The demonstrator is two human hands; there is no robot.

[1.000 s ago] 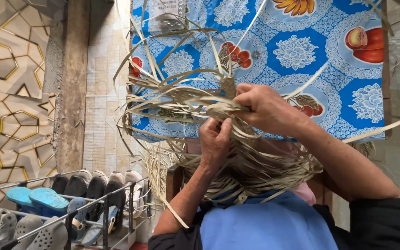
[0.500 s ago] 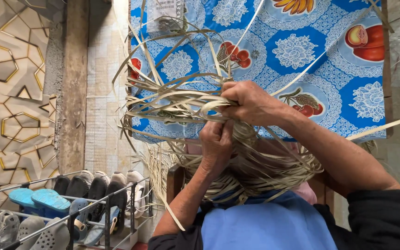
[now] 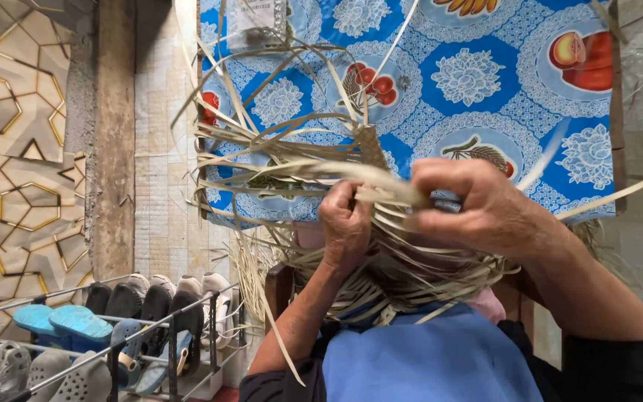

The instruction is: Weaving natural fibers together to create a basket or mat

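Both the left hand [image 3: 346, 223] and right hand [image 3: 478, 205] are clenched on pale weaving strips [image 3: 292, 171], which sprawl across the blue-clothed desk [image 3: 478, 82]; a shoe rack [image 3: 113, 335] stands at the left.

Left hand [image 3: 345, 223] and right hand [image 3: 485, 208], both clenched.

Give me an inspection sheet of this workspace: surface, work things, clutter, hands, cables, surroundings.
Surface: table under a blue tablecloth printed with fruit and lace rounds.
Work things: half-woven piece of pale leaf strips on the lap, loose strip ends fanning over the table edge.
Clutter: clear plastic packet at the table's far edge.
Hands: left hand shut on strips; right hand pinching one strip.
Cables: nothing seen.
Surroundings: shoe rack with sandals and clogs, patterned wall, tiled floor.
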